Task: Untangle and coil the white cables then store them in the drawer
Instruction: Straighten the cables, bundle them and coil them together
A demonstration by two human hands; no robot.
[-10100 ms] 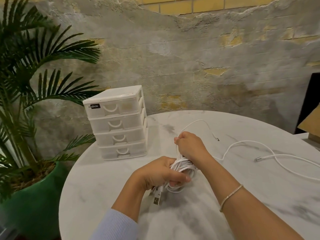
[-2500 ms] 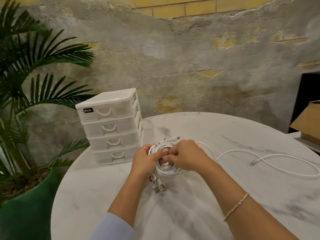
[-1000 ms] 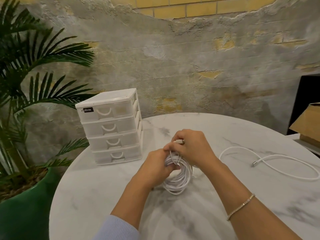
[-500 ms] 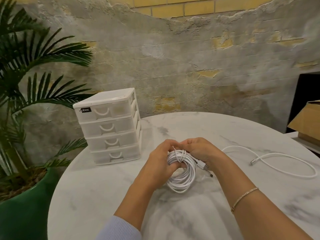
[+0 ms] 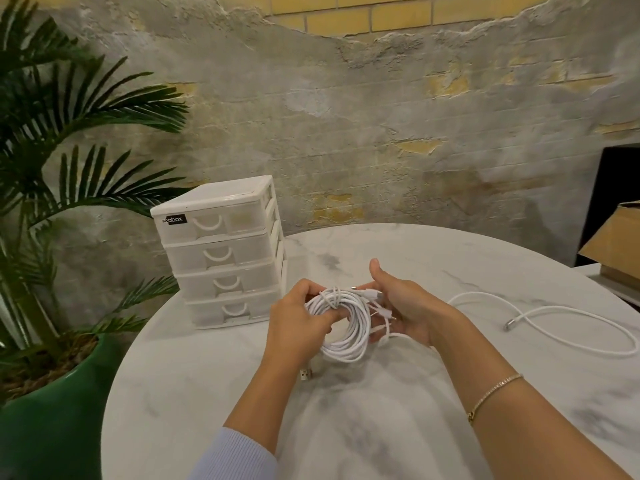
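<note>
A coiled white cable (image 5: 346,342) hangs above the round marble table (image 5: 214,375), its tail wound around the bundle near the top. My left hand (image 5: 298,325) grips the coil's left side. My right hand (image 5: 410,311) cradles the right side with the small plugs lying across its fingers, thumb up. A USB plug (image 5: 305,374) dangles below my left wrist. A second white cable (image 5: 571,327) lies loose on the table to the right. The white four-drawer box (image 5: 221,254) stands at the table's back left with all its drawers closed.
A palm in a green pot (image 5: 52,420) stands left of the table, its fronds reaching over the drawer box. A cardboard box (image 5: 616,244) sits beyond the table's right edge. A rough plaster wall rises behind.
The tail end has been wound round the coil. My right hand has shifted from pinching the top of the coil to supporting its right side, palm turned up. The coil sits slightly higher.
</note>
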